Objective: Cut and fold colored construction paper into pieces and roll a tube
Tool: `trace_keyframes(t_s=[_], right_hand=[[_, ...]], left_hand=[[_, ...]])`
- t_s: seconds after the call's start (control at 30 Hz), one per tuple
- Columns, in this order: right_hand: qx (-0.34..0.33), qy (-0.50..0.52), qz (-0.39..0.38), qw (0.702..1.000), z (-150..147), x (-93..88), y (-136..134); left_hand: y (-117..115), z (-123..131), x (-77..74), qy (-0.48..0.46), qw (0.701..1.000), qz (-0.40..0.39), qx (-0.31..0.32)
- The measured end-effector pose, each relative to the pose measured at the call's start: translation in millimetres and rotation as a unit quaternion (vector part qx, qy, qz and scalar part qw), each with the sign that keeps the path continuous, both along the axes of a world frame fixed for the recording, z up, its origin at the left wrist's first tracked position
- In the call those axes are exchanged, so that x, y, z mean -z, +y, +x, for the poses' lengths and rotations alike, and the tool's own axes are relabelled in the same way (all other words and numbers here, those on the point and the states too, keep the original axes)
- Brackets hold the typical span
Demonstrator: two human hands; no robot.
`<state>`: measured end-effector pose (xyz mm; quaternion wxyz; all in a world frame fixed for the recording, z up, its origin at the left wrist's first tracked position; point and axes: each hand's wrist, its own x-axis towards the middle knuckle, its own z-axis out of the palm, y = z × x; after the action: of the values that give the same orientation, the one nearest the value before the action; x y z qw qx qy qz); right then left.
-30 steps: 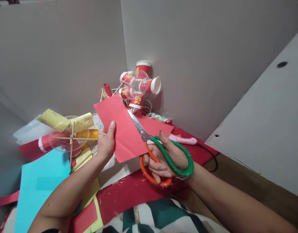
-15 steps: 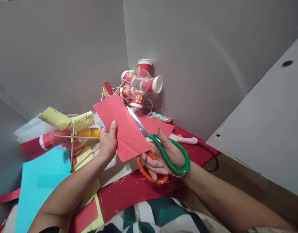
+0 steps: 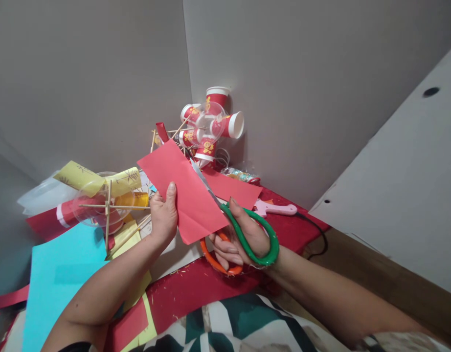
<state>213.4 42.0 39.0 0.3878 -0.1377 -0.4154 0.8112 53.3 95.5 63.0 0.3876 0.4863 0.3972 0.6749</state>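
My left hand [image 3: 166,212] is closed on the left edge of a sheet of red paper [image 3: 183,193], its thumb lying on top. In my right hand [image 3: 245,237] is a pair of scissors [image 3: 275,249] with one green and one orange handle loop. The scissor blades lie along the right edge of the red paper, one of them partly hidden by it. Another red paper piece [image 3: 235,188] lies behind the blades; whether it still joins the held sheet I cannot tell.
Paper cups [image 3: 235,125] around a clear disc stand in the corner. To the left are a stick-and-plastic wheel [image 3: 107,209] with rolled papers and blue sheets [image 3: 69,288]. A pink glue gun [image 3: 284,209] with a black cord lies right, on the red tablecloth [image 3: 181,293].
My right hand and the scissors have shifted slightly left toward the paper, and the handle loops sit closer together. My left hand keeps its grip on the red paper.
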Motion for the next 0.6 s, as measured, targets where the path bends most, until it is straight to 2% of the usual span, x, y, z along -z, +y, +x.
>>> trace_keyframes(t_s=[0.47, 0.6], right_hand=[[0.031, -0.010, 0.014, 0.999, 2.1, 2.3, -0.4], [-0.002, -0.006, 0.031, 1.000, 5.1, 3.7, 1.3]], left_hand=[[1.7, -1.0, 1.0, 0.013, 1.000, 0.003, -0.005], [1.9, -1.4, 0.9, 0.011, 1.000, 0.005, -0.001]])
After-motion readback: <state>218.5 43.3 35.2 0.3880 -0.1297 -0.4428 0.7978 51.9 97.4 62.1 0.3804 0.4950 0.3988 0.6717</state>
